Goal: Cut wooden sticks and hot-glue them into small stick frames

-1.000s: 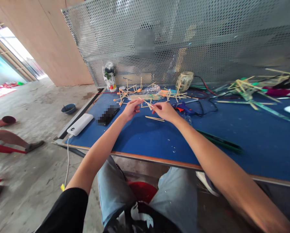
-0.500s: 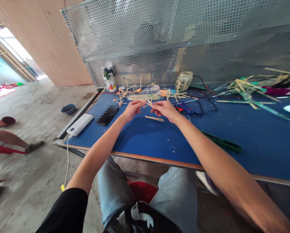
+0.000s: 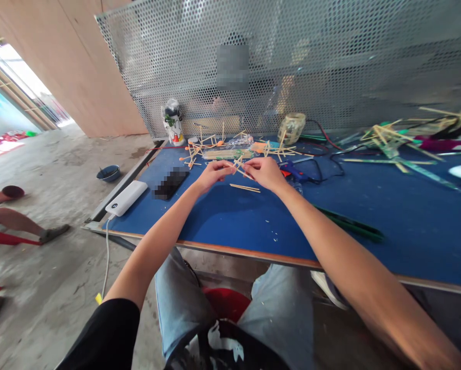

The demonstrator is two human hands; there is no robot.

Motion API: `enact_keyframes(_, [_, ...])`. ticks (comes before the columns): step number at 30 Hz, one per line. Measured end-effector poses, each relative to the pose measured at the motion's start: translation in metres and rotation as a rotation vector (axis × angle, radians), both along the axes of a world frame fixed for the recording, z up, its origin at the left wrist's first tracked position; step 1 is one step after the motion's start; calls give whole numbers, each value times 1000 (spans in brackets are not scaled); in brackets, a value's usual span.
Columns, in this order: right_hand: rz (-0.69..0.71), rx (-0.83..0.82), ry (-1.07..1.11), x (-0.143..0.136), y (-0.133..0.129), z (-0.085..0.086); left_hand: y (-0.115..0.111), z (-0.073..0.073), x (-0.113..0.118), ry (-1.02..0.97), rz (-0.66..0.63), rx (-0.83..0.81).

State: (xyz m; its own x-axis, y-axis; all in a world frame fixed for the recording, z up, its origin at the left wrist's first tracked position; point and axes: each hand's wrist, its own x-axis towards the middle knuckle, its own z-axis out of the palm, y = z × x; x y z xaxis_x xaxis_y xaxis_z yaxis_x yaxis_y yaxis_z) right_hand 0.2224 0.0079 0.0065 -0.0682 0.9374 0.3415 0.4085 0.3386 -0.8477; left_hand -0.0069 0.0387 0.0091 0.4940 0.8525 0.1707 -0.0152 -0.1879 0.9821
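Between my two hands, above the blue table (image 3: 222, 221), are thin wooden sticks (image 3: 238, 165) that cross one another. My left hand (image 3: 214, 174) pinches them from the left with its fingertips. From the other side my right hand (image 3: 265, 172) is closed on them with thumb and fingers. How the sticks are joined is too small to tell. Just below the hands, a pair of loose sticks (image 3: 244, 188) lies on the table. Behind them sit small stick frames (image 3: 199, 149) with orange tips and a clear bag of sticks (image 3: 228, 153).
A blue glue gun (image 3: 297, 172) lies right of my right hand, its cable trailing back. A green tool-like object (image 3: 349, 224) is near my right forearm. At left are a phone (image 3: 171, 183) and a white power bank (image 3: 127, 198). A perforated metal panel (image 3: 323, 67) stands behind.
Both hands have shifted slightly; the right hand's fingers are now more bent over the sticks, and the crossing of the sticks shows more clearly between the hands. The table items stay put.
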Motion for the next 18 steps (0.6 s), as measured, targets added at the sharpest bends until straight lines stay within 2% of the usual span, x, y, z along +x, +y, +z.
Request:
enact_keyframes(11, [22,-6,-25,-5,-2,-2,2,-2,-1,-46,-11,97])
enact_keyframes(18, [-1,29,-95,0,-1,-1,-5,5,0,3,40,129])
